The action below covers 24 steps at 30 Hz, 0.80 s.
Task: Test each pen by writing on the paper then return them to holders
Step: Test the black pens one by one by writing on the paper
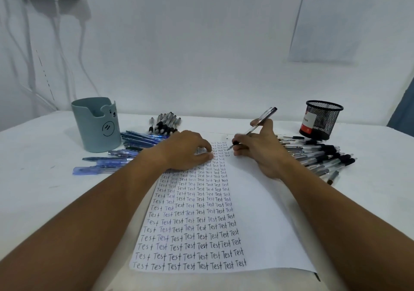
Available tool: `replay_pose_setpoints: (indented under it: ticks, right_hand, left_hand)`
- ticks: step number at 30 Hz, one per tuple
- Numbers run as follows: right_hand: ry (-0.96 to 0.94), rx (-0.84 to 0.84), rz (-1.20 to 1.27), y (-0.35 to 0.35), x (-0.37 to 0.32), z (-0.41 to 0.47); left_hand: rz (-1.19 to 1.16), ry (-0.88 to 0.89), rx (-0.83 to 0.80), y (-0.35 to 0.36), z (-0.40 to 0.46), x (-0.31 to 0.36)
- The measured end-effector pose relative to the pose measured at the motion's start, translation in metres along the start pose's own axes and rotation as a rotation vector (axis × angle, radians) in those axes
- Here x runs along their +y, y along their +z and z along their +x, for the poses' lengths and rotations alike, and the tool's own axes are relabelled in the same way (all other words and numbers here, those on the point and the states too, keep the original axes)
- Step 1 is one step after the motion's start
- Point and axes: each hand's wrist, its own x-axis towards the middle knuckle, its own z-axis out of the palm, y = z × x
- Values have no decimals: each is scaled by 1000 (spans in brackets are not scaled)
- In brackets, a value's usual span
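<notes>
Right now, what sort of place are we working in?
Likely a plain desk set up for pen testing: a white table, a paper filled with "Test", two holders, the bear cup and mesh cup, and a printed instruction sheet on the wall.

The paper (257,212) lies in the middle of the tabletop (44,201), running from the near edge toward the wall. A bear-faced cup (96,125) stands at the far left, a mesh cup (320,119) at the far right. 1 heap of pens (125,149) lies left of the paper beside the bear-faced cup, a bundle of pens (164,124) behind the paper's far end, and another pile of pens (322,156) right of the paper, before the mesh cup.
</notes>
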Motion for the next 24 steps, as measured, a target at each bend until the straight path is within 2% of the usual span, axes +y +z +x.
replay_pose_setpoints:
  ticks: [4,12,24]
  right_hand:
    - [28,-62,-66,1,6,-1]
    - [10,-134,-18,-1,10,-3]
    - [-51,-106,-163,0,15,-3]
  left_hand:
    - [1,1,-9,0,1,1]
    - [-59,4,-38,2,2,-4]
    - [-78,-12,-48,4,3,-5]
